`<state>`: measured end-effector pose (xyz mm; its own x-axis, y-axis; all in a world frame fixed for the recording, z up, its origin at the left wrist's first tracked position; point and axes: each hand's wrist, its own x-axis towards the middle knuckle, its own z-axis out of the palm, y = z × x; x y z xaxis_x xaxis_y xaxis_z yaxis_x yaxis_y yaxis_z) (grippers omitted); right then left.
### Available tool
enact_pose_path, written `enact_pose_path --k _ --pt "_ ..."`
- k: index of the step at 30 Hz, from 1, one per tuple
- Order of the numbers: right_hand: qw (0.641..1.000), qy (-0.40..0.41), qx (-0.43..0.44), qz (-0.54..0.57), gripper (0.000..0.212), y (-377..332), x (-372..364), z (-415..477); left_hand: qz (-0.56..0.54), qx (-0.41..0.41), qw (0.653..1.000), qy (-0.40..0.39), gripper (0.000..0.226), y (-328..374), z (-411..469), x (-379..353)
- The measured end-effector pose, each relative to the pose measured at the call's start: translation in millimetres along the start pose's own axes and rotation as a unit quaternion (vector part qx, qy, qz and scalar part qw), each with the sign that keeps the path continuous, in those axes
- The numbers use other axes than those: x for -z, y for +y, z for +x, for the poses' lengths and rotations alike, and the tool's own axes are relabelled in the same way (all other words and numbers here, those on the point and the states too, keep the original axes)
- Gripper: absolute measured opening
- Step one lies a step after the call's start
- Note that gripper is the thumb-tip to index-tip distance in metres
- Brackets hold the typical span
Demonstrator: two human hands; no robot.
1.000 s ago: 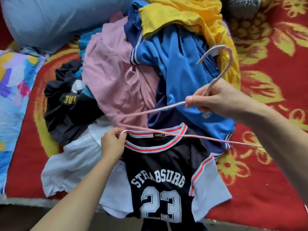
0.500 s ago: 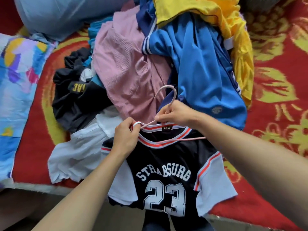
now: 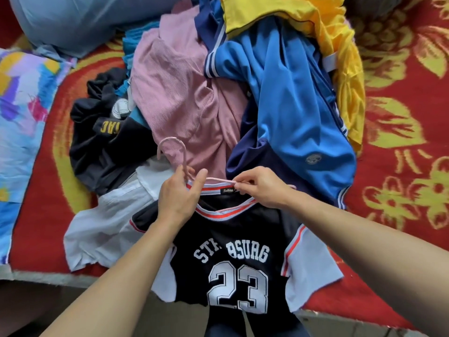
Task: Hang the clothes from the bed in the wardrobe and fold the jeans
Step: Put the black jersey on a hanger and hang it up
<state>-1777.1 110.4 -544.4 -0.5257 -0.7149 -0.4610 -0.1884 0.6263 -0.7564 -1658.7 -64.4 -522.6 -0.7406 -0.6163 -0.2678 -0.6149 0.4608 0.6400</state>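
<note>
A black jersey (image 3: 233, 242) with "23", white sleeves and a red-striped collar lies at the near edge of the bed. A thin pink hanger (image 3: 178, 145) sits inside its neck, hook pointing away from me. My left hand (image 3: 178, 198) grips the hanger's neck together with the left side of the collar. My right hand (image 3: 263, 187) pinches the back of the collar and the hanger's arm near the label. Behind lie a pink shirt (image 3: 179, 93), a blue jacket (image 3: 291, 93), a yellow garment (image 3: 315, 23), a black garment (image 3: 104, 142) and a white one (image 3: 104, 229).
The clothes pile rests on a red blanket (image 3: 398, 132) with yellow flowers. A pale blue pillow (image 3: 73, 23) lies at the back left, a colourful sheet (image 3: 21, 113) at the left edge. The floor shows below the bed's near edge.
The hanger has gone from above the clothes pile down into the jersey's neck. My right hand moved from the hanger's hook end to the collar; my left hand now holds the hanger's neck.
</note>
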Motion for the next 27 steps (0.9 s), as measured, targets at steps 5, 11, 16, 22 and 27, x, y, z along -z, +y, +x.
enact_pose_path --k 5,11,16,22,27 --pt "0.991 -0.047 -0.119 0.042 0.026 14 2 -3 0.011 0.007 1.000 0.003 0.035 -15 -3 10" --pt "0.932 -0.198 -0.083 -0.291 0.032 38 11 1 -0.010 0.017 1.000 -0.013 0.024 -34 -10 18" --pt "0.946 -0.049 -0.053 -0.316 0.016 84 33 -33 -0.044 0.066 0.996 0.032 0.020 -50 3 30" --pt "0.972 0.068 0.045 -0.219 0.013 78 30 -61 0.013 0.004 1.000 -0.014 0.019 -32 -5 6" --pt "0.973 0.086 0.035 -0.209 0.032 28 10 -50 -0.028 -0.032 0.999 -0.029 0.014 -13 -11 -14"
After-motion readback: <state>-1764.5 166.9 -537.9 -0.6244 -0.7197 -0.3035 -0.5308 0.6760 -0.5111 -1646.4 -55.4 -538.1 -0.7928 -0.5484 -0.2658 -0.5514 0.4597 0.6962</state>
